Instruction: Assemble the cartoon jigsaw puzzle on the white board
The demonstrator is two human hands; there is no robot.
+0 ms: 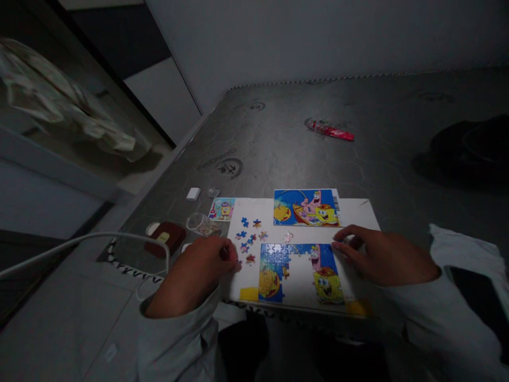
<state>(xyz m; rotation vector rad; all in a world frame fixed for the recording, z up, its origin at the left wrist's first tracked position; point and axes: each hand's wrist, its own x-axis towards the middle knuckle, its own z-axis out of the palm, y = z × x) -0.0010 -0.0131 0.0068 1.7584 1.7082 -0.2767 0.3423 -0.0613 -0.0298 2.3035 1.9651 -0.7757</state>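
1. One part-built puzzle [270, 260] lies on the white board [254, 207], long axis running left-right.
2. Left hand [207, 260], beyond its left end, nearer the loose pieces [245, 222]; whether its fingertips grip one, I cannot tell.
3. Right hand [374, 255] at its upper right corner, thumb and forefinger parted.

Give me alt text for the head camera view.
A partly assembled cartoon jigsaw, with a gap in its middle, lies on a white board between a person's left hand, near loose pieces, and right hand, by the jigsaw's far right corner. A matching picture lies just beyond.
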